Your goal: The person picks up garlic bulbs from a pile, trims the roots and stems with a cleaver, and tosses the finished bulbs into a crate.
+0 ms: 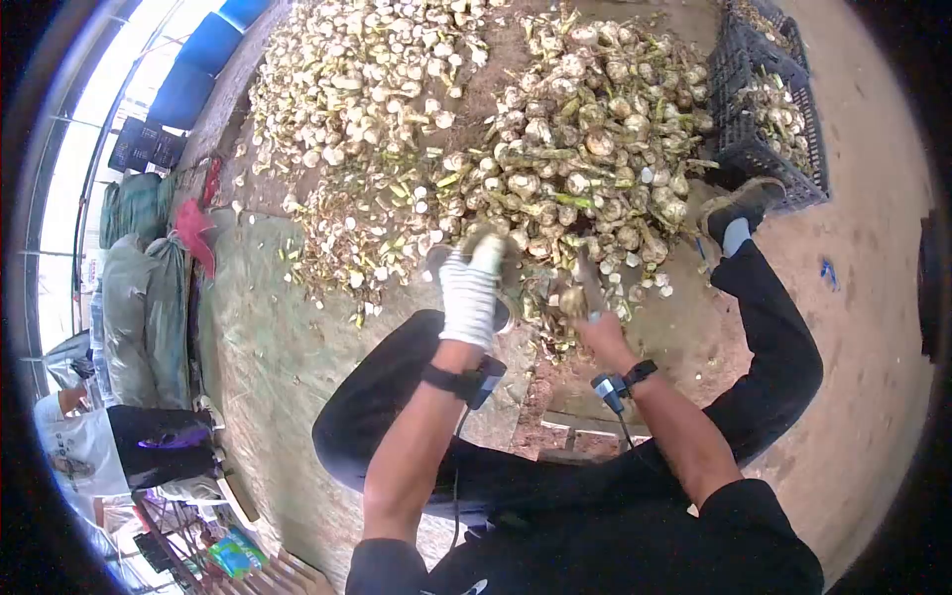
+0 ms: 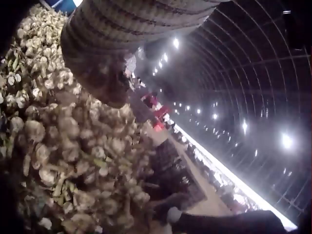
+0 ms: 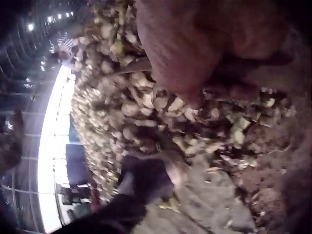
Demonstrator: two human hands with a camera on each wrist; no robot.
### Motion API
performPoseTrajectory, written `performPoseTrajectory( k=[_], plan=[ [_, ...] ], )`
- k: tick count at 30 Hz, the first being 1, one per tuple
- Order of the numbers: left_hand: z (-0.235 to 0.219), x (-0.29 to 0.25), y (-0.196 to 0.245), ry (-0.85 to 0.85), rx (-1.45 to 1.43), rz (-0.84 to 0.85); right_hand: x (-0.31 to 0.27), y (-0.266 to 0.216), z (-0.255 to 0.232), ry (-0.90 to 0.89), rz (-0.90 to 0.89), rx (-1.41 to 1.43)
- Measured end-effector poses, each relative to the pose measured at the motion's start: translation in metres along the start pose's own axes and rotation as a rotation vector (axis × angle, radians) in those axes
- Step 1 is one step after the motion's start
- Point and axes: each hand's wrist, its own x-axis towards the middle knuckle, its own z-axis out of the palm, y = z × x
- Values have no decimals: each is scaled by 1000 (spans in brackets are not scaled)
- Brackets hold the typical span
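Note:
My left hand [image 1: 468, 297], in a white striped glove, reaches to the near edge of a pile of garlic bulbs [image 1: 595, 129] with stems. Its fingertips are blurred over the bulbs. In the left wrist view the glove [image 2: 141, 19] looks soiled towards the fingers, and I cannot tell whether they hold a bulb. My bare right hand [image 1: 603, 337] grips a knife [image 1: 591, 283], its blade pointing away from me towards the pile. Curled fingers of that hand show in the right wrist view, with the greyish blade [image 3: 134, 66] beside them. A blurred garlic bulb [image 1: 572, 301] is right by this hand.
Trimmed pale bulbs [image 1: 357, 79] are heaped at the back left, with cut scraps [image 1: 347, 238] nearer. Black crates [image 1: 764, 149] holding garlic stand at the right, beside my shoe [image 1: 739, 208]. Sacks [image 1: 139, 302] and another person [image 1: 109, 451] are at the left.

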Motion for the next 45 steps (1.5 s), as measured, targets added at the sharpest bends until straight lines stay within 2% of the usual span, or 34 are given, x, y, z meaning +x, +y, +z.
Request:
performPoseTrajectory(
  k=[1,2,3,4,5,6,7,8,9,11,12,14,15,17,18,19,20,21,22,23,25,26,27,29,30,31,33,34,37,39,41,43,45],
  plan=[
    [-3,4,-20,-24,48,-71,-3,-11,-10,-65,105,329],
    [2,0,-28,-93,111,-109,-24,-43,-22,-47,22,576],
    [8,-4,-34,-163,173,-140,-41,-73,-35,-39,4,577],
    [13,-8,-42,-238,352,-39,-57,-100,-47,-67,-31,664],
    [18,-12,-57,-279,221,-48,-71,-120,-56,-95,-63,753],
    [24,-18,-53,-357,244,-18,-84,-130,-61,-80,-70,759],
    [32,-27,-46,-438,268,6,-96,-134,-65,-137,-148,846],
    [44,-46,-24,-416,213,-78,-111,-141,-71,-188,-226,932],
    [47,-50,-21,-483,144,30,-142,-168,-88,-178,-163,819],
    [58,-68,1,-531,172,52,-158,-175,-92,-33,-182,580],
    [64,-82,14,-568,96,71,-167,-174,-101,-14,-185,587],
    [60,-87,22,-611,130,131,-183,-177,-114,64,-354,431],
    [56,-88,25,-617,137,180,-190,-177,-120,69,-360,439],
    [47,-85,28,-634,150,179,-200,-166,-130,182,-485,237],
    [43,-84,27,-646,157,169,-202,-159,-131,187,-474,238],
    [40,-83,29,-688,179,150,-202,-153,-132,184,-550,182],
    [41,-85,26,-675,163,194,-203,-147,-133,181,-625,125],
    [41,-88,24,-660,148,235,-203,-142,-135,186,-609,127],
    [38,-88,23,-680,276,209,-203,-139,-138,179,-670,-77],
    [33,-83,19,-684,278,194,-202,-139,-140,167,-728,-280],
    [17,-72,8,-836,1009,732,-208,-146,-143,99,-671,-272],
    [15,-75,7,-832,875,460,-211,-151,-144,36,-629,-271],
    [11,-76,1,-835,882,439,-213,-154,-145,24,-616,-260],
    [7,-82,-6,-709,445,109,-213,-157,-147,-68,-613,-311],
    [4,-82,-4,-741,508,81,-213,-156,-145,-80,-600,-305],
    [5,-82,0,-738,508,69,-211,-157,-143,-90,-613,-285],
    [7,-81,4,-842,738,362,-206,-155,-140,-106,-620,-261],
    [7,-83,5,-823,659,257,-203,-152,-138,-101,-609,-267],
    [10,-88,7,-796,538,177,-202,-155,-138,-147,-560,-254],
    [7,-83,3,-743,619,216,-204,-160,-142,-196,-523,-235],
    [17,-87,18,-810,720,240,-204,-159,-144,-255,-508,-189],
    [20,-91,18,-764,655,166,-188,-139,-141,-279,-461,-178],
    [25,-91,22,-728,851,232,-177,-98,-135,-303,-417,-159]
  ],
)
